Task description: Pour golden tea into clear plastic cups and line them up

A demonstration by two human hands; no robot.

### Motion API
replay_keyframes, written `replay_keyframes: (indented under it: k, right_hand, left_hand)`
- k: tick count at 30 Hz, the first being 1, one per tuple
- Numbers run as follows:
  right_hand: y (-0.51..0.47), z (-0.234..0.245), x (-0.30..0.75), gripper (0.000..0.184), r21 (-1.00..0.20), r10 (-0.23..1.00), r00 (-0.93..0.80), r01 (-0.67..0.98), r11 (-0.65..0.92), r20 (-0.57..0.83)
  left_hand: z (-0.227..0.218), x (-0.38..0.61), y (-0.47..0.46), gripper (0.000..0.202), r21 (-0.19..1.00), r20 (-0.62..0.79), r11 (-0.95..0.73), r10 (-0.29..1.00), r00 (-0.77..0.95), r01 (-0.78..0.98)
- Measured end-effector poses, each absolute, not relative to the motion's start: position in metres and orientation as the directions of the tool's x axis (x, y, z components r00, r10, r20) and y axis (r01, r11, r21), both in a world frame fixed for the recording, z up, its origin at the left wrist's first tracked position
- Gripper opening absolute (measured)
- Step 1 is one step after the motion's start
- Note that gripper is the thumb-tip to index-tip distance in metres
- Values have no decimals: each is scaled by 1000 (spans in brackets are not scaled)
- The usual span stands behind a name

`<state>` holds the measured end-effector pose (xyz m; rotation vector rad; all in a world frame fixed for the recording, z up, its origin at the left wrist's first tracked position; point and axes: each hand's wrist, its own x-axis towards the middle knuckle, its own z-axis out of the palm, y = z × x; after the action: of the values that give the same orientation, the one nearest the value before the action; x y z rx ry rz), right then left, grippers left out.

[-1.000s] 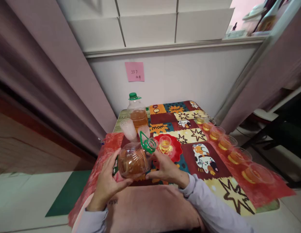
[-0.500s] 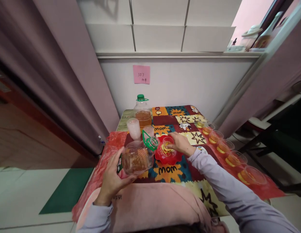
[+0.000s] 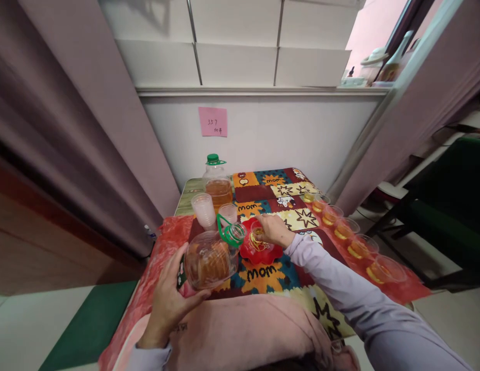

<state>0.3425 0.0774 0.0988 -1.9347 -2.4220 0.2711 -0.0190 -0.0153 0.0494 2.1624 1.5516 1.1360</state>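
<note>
My left hand (image 3: 168,296) is wrapped round a clear plastic jug (image 3: 211,260) of amber liquid, tilted on its side with its uncapped mouth and green handle ring (image 3: 232,233) toward the right. Just beyond that mouth, my right hand (image 3: 274,230) grips a small clear plastic cup (image 3: 257,232) with some yellowish liquid inside. The cup is over a red scalloped plate (image 3: 263,253), partly covered by my fingers. Behind the jug stand a stack of clear plastic cups (image 3: 204,210) and another, shorter cup (image 3: 228,212).
A second jug with a green cap (image 3: 218,185) stands at the table's back left. Several filled cups (image 3: 344,229) line the right edge on red plastic sheeting (image 3: 412,291). A patterned mat (image 3: 263,275) covers the table; a dark chair (image 3: 448,206) is at the right.
The camera view has shifted, moving the scene left in the picture. The right hand and its cup sit slightly lower over the red plate; both hands keep their holds.
</note>
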Motion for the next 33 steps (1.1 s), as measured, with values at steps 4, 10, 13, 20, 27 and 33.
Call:
replay_keyframes:
  k: [4,10,13,20,27,33]
  right_hand:
    - [83,101,356,65,-203,979,-202,961,190,-40]
    - [117,119,419,65,-373,993,-74,922,104,94]
    - [141,127,461,69,-268,990,-11,962,49,142]
    - [190,118,531,72,-189,978,156,974,-128,141]
    - [217,88,555,86,-138,980,176,977,-162,98]
    - [227,61,564,81,-96,983,170,982,-162,72]
  left_hand:
    - [42,-25,-13,115,594,477,-410,872,107,693]
    - [36,-29,-12,119,533,526,-446,840,132,719]
    - [37,-29,-14,119,527,522,-433,844,123,731]
    - [42,-24,-18,109,536,520,-377,853,57,755]
    - [35,-30,-21,112,520,516,-356,855,47,777]
    - [35,-36,-21,114,494,492,-332,869,56,804]
